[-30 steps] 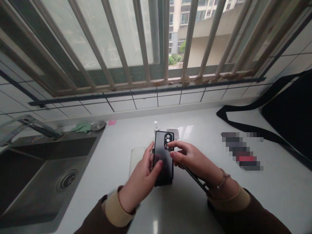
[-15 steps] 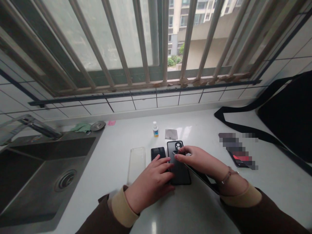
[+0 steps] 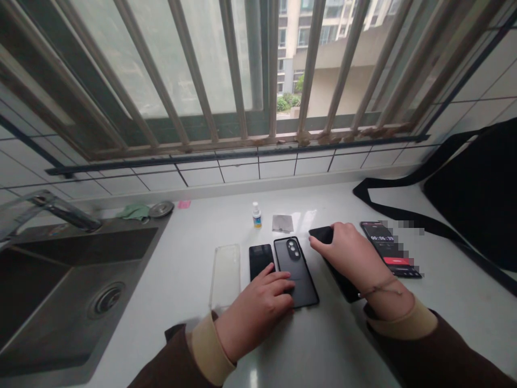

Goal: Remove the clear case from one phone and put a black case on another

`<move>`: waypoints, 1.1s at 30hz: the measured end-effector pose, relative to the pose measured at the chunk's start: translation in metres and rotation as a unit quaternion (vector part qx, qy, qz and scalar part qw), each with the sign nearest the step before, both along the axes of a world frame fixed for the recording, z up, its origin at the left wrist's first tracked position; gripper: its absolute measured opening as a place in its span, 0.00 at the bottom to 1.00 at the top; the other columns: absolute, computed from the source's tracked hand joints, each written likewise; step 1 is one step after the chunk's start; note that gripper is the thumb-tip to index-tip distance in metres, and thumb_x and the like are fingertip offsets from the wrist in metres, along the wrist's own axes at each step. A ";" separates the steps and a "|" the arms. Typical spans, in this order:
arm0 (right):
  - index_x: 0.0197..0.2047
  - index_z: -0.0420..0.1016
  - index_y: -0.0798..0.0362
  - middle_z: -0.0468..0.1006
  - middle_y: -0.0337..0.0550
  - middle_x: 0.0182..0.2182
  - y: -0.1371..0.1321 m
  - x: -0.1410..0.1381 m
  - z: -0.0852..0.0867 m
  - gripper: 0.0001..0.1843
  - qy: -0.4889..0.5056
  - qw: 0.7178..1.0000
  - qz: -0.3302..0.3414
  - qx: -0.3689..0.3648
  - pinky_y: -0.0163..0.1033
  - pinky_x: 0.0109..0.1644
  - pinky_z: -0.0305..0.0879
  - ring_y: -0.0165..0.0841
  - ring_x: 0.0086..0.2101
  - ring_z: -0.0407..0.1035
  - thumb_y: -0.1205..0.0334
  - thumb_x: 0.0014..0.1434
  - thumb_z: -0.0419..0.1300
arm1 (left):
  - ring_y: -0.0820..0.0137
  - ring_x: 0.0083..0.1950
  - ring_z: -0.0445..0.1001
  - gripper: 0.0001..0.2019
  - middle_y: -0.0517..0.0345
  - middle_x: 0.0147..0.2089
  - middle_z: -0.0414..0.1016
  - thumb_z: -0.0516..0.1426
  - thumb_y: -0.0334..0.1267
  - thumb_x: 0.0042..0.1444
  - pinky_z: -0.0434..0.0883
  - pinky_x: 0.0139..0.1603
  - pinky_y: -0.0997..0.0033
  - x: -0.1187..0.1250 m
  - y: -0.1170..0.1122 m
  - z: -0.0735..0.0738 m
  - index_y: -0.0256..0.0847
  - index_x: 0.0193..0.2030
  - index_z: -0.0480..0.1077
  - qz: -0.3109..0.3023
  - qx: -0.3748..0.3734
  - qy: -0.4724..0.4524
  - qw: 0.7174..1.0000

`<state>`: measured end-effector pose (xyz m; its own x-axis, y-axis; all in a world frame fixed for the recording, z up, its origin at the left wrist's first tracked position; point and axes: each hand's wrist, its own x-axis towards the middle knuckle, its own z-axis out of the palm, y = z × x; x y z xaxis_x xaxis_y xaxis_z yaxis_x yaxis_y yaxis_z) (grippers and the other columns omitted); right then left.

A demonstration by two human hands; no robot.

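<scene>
My right hand [image 3: 349, 253] grips a black smartphone [image 3: 322, 234] by its edges, low over the counter; whether the phone touches the surface I cannot tell. Just left of it lies a black phone case [image 3: 305, 285], with its camera cutout at the far end. My left hand [image 3: 262, 304] rests with fingers spread across the near part of this case and a second dark phone [image 3: 260, 257], partly hiding both. A clear, yellowish phone case [image 3: 226, 269] lies left of that phone.
Behind the phones are a small white bottle [image 3: 257, 216] and a grey square packet [image 3: 283, 223]. A phone showing a timer [image 3: 383, 250] lies to the right, near a black bag [image 3: 476, 188]. On the left is a steel sink [image 3: 149, 237] with a faucet [image 3: 68, 210].
My right hand has moved right with the smartphone, away from above the black case, whose camera cutout now shows fully. My left hand stays nearly in place, slightly to the right.
</scene>
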<state>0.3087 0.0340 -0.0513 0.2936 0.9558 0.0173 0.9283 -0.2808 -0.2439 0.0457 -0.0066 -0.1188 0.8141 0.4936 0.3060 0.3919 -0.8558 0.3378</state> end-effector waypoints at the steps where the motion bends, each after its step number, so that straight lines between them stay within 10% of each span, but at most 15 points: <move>1: 0.50 0.78 0.61 0.79 0.62 0.44 0.001 0.000 -0.002 0.32 -0.021 1.000 -0.009 -0.004 0.47 0.41 0.71 0.50 0.39 0.80 0.36 0.66 0.63 | 0.57 0.71 0.75 0.08 0.54 0.61 0.83 0.59 0.41 0.74 0.63 0.78 0.37 0.000 0.000 -0.001 0.43 0.43 0.77 0.000 0.001 0.001 1.000; 33: 0.51 0.81 0.68 0.80 0.73 0.47 0.005 -0.012 -0.034 0.35 -0.143 0.988 0.056 -0.029 0.53 0.51 0.68 0.57 0.48 0.76 0.38 0.73 0.57 | 0.53 0.75 0.71 0.06 0.51 0.68 0.79 0.60 0.41 0.73 0.64 0.78 0.36 0.002 0.004 0.012 0.42 0.48 0.78 -0.011 0.015 0.024 1.000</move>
<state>0.2972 0.0392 -0.0857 0.1771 0.9838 0.0281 0.9829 -0.1782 0.0457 0.0475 -0.0025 -0.1072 0.8390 0.4664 0.2804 0.3882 -0.8740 0.2923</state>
